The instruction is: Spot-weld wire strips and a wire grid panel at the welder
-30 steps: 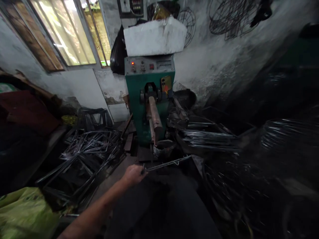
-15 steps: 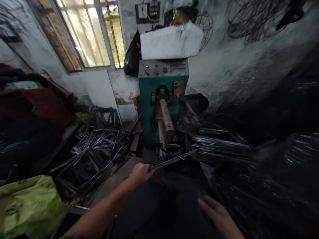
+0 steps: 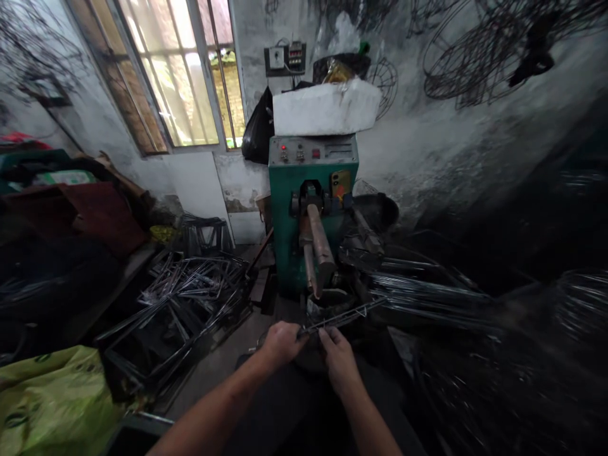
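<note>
A thin bent wire piece [image 3: 349,315] lies across in front of me, running up to the right. My left hand [image 3: 281,344] grips its near end. My right hand [image 3: 336,354] pinches the same wire just to the right of the left hand. Straight ahead stands a green welding machine [image 3: 311,202] with a grey control panel and two rusty arms [image 3: 319,244] sticking out toward me. Below the arm tips sits a round metal bucket [image 3: 327,304].
A heap of bent wire frames [image 3: 190,291] lies on the floor at left. Bundles of straight wire rods [image 3: 427,294] lie at right. A green plastic bag [image 3: 52,399] is at bottom left. A white foam box [image 3: 325,107] tops the machine. Wire baskets [image 3: 470,57] hang on the wall.
My right hand came in from the lower right and took hold of the wire beside my left hand. The view tilted upward a little.
</note>
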Motion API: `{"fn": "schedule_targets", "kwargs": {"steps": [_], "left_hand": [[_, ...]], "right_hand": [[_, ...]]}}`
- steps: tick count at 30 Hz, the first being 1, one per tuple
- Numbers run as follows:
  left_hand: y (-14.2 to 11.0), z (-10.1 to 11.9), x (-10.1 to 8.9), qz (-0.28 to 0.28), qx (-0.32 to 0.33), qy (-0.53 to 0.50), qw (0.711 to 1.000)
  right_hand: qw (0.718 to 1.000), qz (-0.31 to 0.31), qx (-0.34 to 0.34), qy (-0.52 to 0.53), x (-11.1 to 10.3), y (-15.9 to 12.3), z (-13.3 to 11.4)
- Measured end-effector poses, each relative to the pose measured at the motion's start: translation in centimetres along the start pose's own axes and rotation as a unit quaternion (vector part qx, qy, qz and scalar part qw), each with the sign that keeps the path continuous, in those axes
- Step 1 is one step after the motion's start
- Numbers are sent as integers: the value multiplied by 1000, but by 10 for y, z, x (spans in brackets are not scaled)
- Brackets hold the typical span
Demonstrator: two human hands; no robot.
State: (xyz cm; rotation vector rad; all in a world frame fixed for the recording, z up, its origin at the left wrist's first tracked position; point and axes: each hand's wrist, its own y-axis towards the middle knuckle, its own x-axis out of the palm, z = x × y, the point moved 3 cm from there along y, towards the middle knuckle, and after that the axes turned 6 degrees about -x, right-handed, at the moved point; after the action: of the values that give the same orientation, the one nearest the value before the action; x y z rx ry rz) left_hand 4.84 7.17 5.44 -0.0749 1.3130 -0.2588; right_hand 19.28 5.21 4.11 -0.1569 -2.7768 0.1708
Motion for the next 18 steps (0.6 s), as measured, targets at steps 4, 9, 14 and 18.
{"fn": "schedule_targets", "kwargs": {"steps": [4, 9, 14, 18], "left_hand": [[7, -3, 5, 12, -11, -8, 1000], [12, -5, 1, 14, -29, -25, 999], [19, -4, -10, 17, -41, -16, 999], [29, -2, -15, 15, -49, -13, 999]], "right_hand": [[1000, -10, -12, 27, 3, 7, 13], [1000, -5, -3, 19, 4, 20, 21], [1000, 7, -8, -1, 6, 34, 18], [1000, 2, -30, -8, 9, 44, 11]]}}
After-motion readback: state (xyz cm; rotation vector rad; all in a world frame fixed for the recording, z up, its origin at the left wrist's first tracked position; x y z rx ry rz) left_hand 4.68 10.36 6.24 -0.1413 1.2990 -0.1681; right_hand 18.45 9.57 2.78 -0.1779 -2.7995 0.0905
